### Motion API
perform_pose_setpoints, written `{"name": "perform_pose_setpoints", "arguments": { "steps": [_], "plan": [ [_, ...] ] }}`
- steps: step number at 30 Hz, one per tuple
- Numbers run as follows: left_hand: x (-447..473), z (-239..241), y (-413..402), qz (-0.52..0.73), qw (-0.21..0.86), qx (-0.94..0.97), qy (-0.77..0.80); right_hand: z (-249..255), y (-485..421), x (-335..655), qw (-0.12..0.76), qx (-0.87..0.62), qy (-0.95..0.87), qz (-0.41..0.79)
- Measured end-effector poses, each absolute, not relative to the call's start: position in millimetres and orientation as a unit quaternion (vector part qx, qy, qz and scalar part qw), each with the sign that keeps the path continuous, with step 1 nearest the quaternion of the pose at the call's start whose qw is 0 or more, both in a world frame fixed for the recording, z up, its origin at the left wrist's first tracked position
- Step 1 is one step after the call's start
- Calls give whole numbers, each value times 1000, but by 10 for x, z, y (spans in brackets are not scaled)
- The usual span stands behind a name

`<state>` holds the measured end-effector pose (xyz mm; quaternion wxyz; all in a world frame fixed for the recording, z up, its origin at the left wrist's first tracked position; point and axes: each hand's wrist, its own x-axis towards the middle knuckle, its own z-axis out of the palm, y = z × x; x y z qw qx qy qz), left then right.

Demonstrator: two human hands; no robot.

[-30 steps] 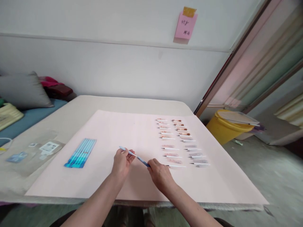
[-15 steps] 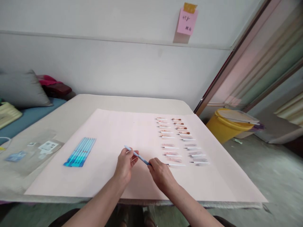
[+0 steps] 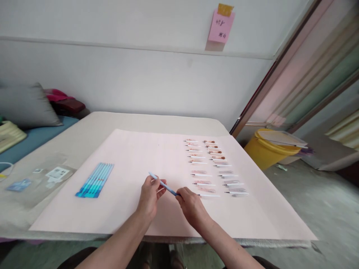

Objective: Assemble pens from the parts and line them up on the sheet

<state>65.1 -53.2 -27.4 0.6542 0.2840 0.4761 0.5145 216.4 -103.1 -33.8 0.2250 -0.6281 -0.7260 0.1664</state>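
A slim light-blue pen (image 3: 169, 188) is held between both hands over the pink sheet (image 3: 134, 157), slanting down to the right. My left hand (image 3: 149, 192) pinches it near its upper left end. Closed around its lower right end is my right hand (image 3: 190, 203), whose fingers hide that tip. To the left lies a blue pack of similar pens (image 3: 95, 180). Right of the hands, two columns of thin white refills (image 3: 206, 174) with dark tips and printed barrel parts (image 3: 215, 152) lie on the sheet.
A clear plastic bag (image 3: 36, 183) with labels lies on the table's left side. Beyond it are a grey cushion (image 3: 28, 104) and a dark red item (image 3: 66, 106). A yellow bin (image 3: 259, 149) stands on the floor at right. A pink note (image 3: 221, 26) is taped to the wall.
Both hands and the pen have shifted very slightly to the right. The grip stays the same, and the items on the table have not moved.
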Motion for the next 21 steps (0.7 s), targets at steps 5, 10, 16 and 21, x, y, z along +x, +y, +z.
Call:
{"name": "perform_pose_setpoints", "arguments": {
  "steps": [5,10,16,21],
  "plan": [
    [652,-278,-525,532,644,278,473,-314,-1053,2100,253,-649,-700,155],
    [640,-231,-542,523,659,290,456,-292,-1065,2075,276,-652,-680,191],
    [637,-157,-547,502,686,306,428,-268,-1024,2104,347,-645,-583,353],
    [633,-97,-527,508,688,297,424,-234,-1026,2076,361,-639,-594,329]
  ]
}}
